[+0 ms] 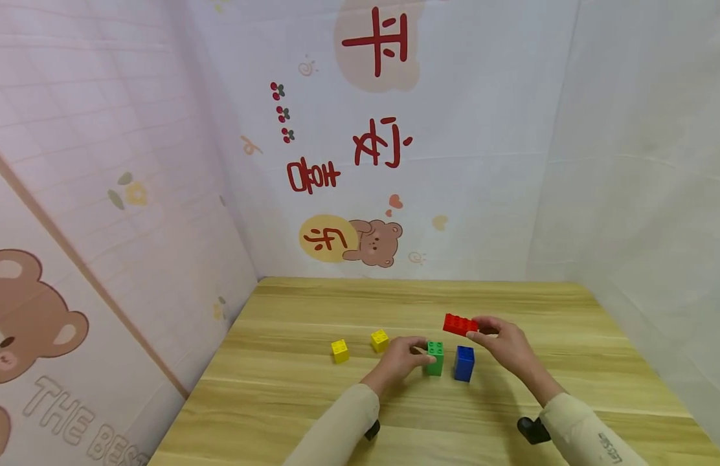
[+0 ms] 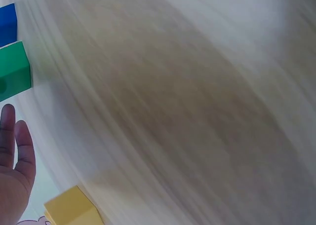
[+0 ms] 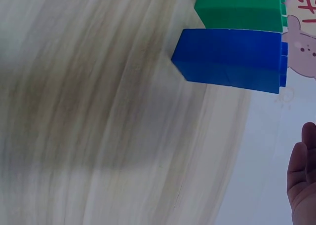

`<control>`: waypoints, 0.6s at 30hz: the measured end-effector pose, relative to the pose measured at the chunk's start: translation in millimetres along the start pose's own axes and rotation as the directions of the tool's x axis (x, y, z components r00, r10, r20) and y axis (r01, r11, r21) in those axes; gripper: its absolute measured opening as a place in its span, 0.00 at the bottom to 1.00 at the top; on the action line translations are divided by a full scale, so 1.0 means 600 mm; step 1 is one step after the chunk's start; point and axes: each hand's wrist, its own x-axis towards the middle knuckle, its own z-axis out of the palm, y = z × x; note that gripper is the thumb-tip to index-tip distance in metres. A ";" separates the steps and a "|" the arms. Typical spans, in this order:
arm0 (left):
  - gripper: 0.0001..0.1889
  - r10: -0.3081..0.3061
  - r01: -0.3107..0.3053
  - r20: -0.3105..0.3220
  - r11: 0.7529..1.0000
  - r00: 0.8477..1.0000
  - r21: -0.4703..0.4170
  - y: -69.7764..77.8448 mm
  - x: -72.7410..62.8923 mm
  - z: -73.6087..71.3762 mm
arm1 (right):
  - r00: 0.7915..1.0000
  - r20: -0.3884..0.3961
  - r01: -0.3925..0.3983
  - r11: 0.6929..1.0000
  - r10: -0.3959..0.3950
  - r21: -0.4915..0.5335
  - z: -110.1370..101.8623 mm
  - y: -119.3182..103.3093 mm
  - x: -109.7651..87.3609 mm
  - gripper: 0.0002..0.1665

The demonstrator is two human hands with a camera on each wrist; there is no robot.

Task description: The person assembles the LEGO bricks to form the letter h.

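My right hand point(image 1: 507, 342) pinches one end of a red studded toy brick point(image 1: 456, 324) and holds it in the air above a blue block point(image 1: 463, 364). The tall blue block stands upright on the table. Just left of it stands a tall green block point(image 1: 435, 360), studs up, with a small gap between the two. My left hand point(image 1: 399, 356) grips the green block near its top between thumb and fingers. In the left wrist view two fingers point(image 2: 24, 148) stand apart from the green block point(image 2: 14, 72). The right wrist view leaves out the red brick.
Two small yellow bricks, one nearer the left hand point(image 1: 380, 340) and another farther left point(image 1: 340, 351), sit on the wood-grain table point(image 1: 278, 388). Printed white cloth point(image 1: 482, 162) hangs behind the table and on both sides.
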 end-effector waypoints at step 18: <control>0.19 0.025 -0.025 -0.009 1.000 1.000 0.014 0.001 0.008 0.026 | 0.997 0.071 -0.006 1.000 0.004 0.021 0.027 0.017 -0.015 0.27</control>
